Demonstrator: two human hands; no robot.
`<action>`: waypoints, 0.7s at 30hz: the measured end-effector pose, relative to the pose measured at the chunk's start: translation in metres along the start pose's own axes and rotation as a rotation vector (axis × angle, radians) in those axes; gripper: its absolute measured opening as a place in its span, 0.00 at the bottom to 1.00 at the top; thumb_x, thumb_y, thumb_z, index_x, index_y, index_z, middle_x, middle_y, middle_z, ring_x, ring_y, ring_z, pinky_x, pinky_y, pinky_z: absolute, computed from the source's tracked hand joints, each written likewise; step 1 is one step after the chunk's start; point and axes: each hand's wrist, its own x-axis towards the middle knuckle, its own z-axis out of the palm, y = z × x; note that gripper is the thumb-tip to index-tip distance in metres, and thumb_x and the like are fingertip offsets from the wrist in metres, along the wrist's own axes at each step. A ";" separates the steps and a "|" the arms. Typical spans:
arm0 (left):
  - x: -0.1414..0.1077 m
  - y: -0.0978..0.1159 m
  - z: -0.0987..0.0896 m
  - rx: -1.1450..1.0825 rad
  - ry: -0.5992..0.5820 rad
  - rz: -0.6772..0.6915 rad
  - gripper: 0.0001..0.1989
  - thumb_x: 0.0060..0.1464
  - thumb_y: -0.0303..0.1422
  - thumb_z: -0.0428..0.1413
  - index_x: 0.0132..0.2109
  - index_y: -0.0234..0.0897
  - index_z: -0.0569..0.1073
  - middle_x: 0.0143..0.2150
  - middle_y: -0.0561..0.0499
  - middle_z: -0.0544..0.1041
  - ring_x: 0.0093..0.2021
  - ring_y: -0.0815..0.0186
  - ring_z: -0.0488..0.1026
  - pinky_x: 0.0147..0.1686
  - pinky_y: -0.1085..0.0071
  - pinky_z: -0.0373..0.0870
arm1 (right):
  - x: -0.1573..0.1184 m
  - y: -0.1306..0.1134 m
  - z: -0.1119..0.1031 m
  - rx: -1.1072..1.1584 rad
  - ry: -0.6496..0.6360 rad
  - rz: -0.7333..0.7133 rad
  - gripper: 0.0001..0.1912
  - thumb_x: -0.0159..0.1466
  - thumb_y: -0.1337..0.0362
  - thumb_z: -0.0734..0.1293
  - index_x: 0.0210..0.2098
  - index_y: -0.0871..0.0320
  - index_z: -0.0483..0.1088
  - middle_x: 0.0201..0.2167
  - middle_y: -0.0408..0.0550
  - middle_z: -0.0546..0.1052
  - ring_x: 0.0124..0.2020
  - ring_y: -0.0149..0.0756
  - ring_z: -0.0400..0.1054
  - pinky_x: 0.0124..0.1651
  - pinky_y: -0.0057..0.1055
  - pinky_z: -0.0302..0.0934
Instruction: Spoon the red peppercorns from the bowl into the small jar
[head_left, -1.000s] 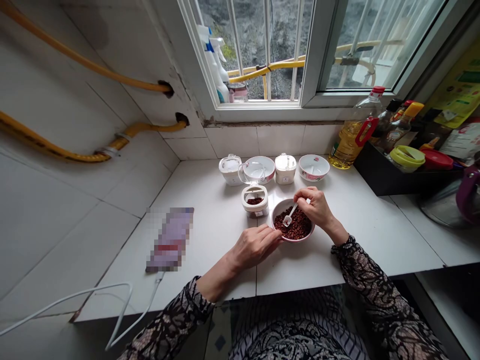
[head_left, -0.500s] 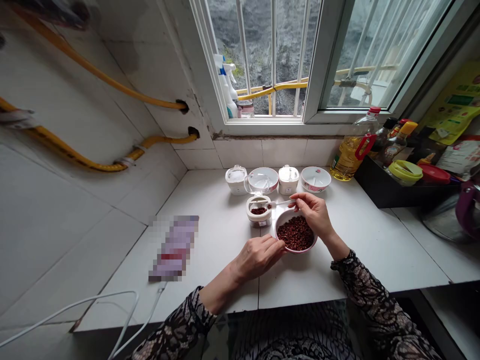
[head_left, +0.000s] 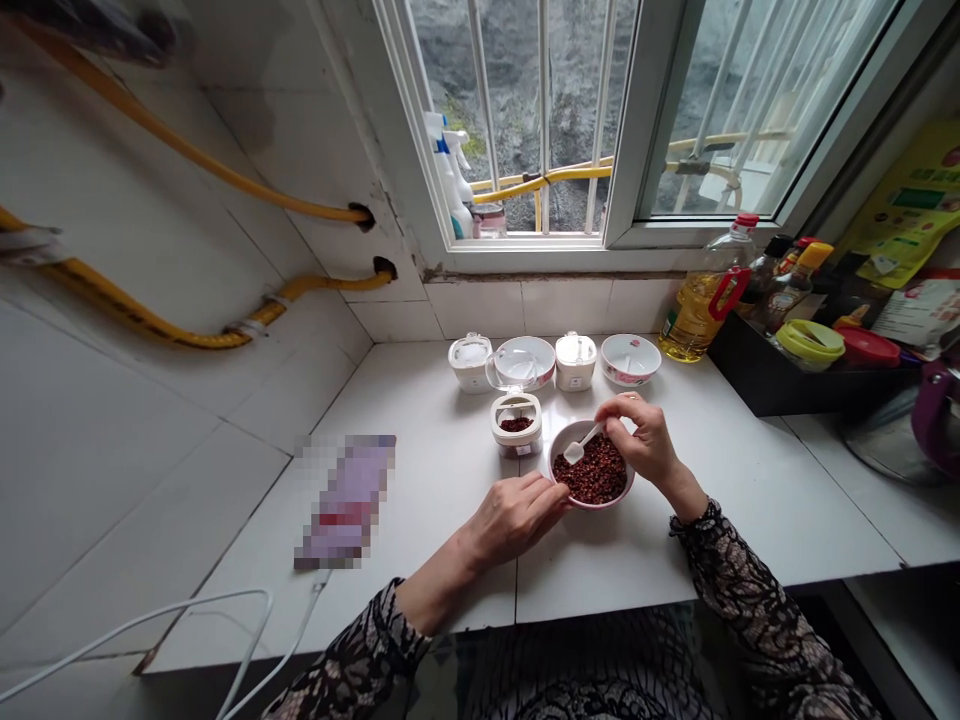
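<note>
A white bowl (head_left: 552,463) of dark red peppercorn-like grains (head_left: 601,474) stands on the counter. My left hand (head_left: 517,512) grips its near left rim, fingers together and thumb partly hidden. In my right hand (head_left: 643,440), above the bowl's right side, a small white spoon (head_left: 574,453) is pinched by its handle. The spoon's head is over the grains and looks bare. Just left of the bowl sits a seasoning jar (head_left: 516,446) with its clear lid raised and some of the same grains inside.
Behind stand two lidded jars, left (head_left: 470,375) and right (head_left: 576,375), and two bowls, left (head_left: 546,376) and right (head_left: 631,378). An oil bottle (head_left: 686,320) stands beside a black box (head_left: 750,375) of bottles. A blurred purple object (head_left: 349,500) with a white cable lies left.
My right hand has moved the spoon from the open jar's mouth rightward and down over the bowl. The grains on the spoon are gone. My left hand stays at the rim.
</note>
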 end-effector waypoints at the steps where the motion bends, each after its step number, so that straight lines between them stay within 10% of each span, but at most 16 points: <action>1: 0.000 0.000 0.000 0.002 -0.003 -0.003 0.06 0.67 0.29 0.49 0.43 0.33 0.69 0.29 0.50 0.76 0.26 0.68 0.70 0.24 0.73 0.68 | -0.001 0.002 0.001 -0.021 -0.054 -0.026 0.10 0.59 0.71 0.61 0.27 0.54 0.72 0.25 0.44 0.77 0.29 0.38 0.69 0.44 0.39 0.64; 7: -0.003 -0.001 0.002 0.013 -0.016 -0.011 0.06 0.67 0.30 0.50 0.44 0.34 0.70 0.28 0.51 0.76 0.26 0.68 0.71 0.24 0.73 0.67 | -0.005 0.004 0.014 -0.077 -0.241 -0.063 0.11 0.57 0.73 0.61 0.26 0.55 0.72 0.23 0.43 0.77 0.25 0.34 0.65 0.46 0.38 0.62; 21: -0.002 0.000 0.001 -0.008 -0.008 -0.007 0.06 0.68 0.30 0.49 0.44 0.34 0.69 0.29 0.51 0.76 0.25 0.68 0.70 0.24 0.72 0.65 | 0.001 0.014 0.008 0.261 -0.070 0.455 0.09 0.52 0.65 0.60 0.23 0.57 0.72 0.14 0.39 0.68 0.19 0.30 0.61 0.25 0.27 0.55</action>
